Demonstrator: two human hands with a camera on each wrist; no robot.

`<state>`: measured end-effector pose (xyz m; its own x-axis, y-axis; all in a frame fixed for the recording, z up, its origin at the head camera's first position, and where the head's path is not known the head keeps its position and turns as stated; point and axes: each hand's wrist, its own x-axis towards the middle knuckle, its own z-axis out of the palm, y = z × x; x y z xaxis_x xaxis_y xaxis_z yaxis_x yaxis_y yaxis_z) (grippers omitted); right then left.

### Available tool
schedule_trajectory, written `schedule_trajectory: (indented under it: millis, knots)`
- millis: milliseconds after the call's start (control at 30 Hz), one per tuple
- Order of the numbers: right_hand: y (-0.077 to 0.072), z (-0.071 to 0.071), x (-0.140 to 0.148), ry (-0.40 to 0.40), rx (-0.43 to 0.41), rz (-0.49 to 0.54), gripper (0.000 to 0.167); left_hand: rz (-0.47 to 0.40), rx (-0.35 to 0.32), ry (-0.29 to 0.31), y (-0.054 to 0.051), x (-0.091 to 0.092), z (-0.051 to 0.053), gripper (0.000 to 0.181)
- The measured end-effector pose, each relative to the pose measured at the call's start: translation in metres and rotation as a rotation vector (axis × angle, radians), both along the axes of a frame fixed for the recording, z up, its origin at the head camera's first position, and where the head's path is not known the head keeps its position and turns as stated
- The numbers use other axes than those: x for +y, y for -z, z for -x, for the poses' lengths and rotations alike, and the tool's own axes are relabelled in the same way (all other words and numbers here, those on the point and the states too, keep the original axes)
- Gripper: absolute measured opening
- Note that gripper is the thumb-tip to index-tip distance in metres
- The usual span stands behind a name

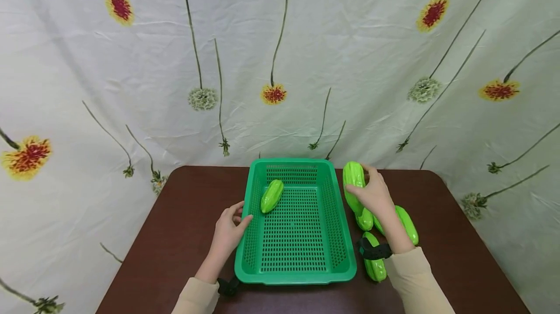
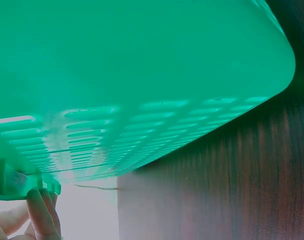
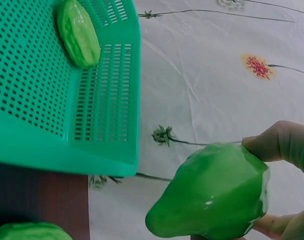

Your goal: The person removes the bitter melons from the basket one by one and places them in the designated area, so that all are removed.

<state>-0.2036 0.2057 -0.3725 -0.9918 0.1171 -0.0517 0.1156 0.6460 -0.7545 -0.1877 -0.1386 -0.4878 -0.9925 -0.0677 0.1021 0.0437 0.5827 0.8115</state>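
From my head camera I look down on a dark brown surface (image 1: pixel 188 212) with rounded far corners and wood grain, set against a white cloth (image 1: pixel 245 61) that hangs behind it and round both sides, creased and printed with long-stemmed flowers in yellow-red and pale green. A green mesh basket (image 1: pixel 293 278) sits in the middle of the surface, and inside it a ridged green vegetable (image 1: pixel 272 196) lies near the left wall, towards the far end. My left hand (image 1: pixel 225 231) pinches the basket's left rim, thumb over the top and the other fingers curled at the outside. My right hand (image 1: pixel 374 192) is just outside the basket, near its far right corner, with the fingers pinching the held vegetable (image 1: pixel 353 180): in the right wrist view its broad end sits between the thumb on one side and the fingers on the other, the narrow end pointing away from the palm. Just below it in the head view is a second vegetable (image 1: pixel 364 220); I cannot tell whether the two touch. Another (image 1: pixel 407 225) lies partly behind my right forearm, and a nearer one (image 1: pixel 375 268) rests beside the basket's right wall, partly covered by the black wristband (image 1: pixel 375 250).
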Motion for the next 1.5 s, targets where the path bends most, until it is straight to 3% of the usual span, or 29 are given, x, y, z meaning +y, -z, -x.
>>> schedule_trajectory:
  millis: [367,900,1267,1500]
  knots:
    - [-0.003,-0.015,0.031,-0.002,-0.019,-0.052,0.080,-0.002,0.010,0.001,0.000,0.000,0.000,0.048]
    - [0.014,-0.035,0.069,0.020,-0.070,-0.085,0.084,-0.005,-0.002,0.001,0.001,0.000,0.000,0.048]
    - [0.034,-0.046,0.083,0.001,-0.104,-0.132,0.082,-0.002,-0.005,0.001,0.001,-0.001,-0.001,0.049]
    - [0.057,-0.056,0.089,-0.003,-0.112,-0.157,0.080,-0.003,0.006,0.001,0.001,-0.001,0.000,0.048]
